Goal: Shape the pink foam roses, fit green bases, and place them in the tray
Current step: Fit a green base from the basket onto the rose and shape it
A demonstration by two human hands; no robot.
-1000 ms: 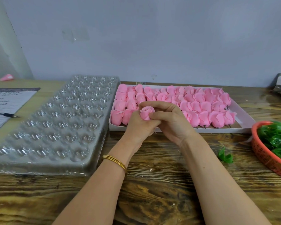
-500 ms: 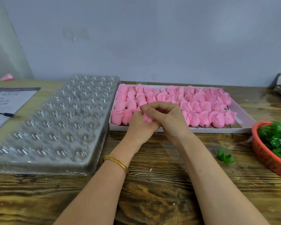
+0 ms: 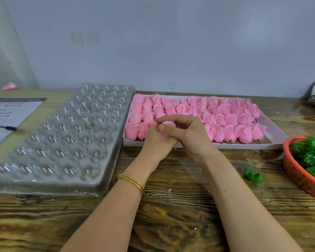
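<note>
In the middle of the frame, my left hand (image 3: 155,143) and right hand (image 3: 190,137) press together and pinch one rose (image 3: 168,124). If I squeeze too hard, I think it may squash or tear.

A dark, grainy wooden table (image 3: 171,224) carries everything; its far left part is paler. On the left lies a clear plastic tray (image 3: 62,135) of round cavities, running from near to far. Just right of it, toward the far side, sits a shallow white box (image 3: 244,145) filled with pink foam roses (image 3: 224,115). An orange basket (image 3: 298,176) of green bases (image 3: 309,158) stands at the right edge, with one loose green base (image 3: 254,174) near it. A lined paper sheet (image 3: 9,117) lies at the left edge, a small pink piece (image 3: 9,86) beyond it.
</note>
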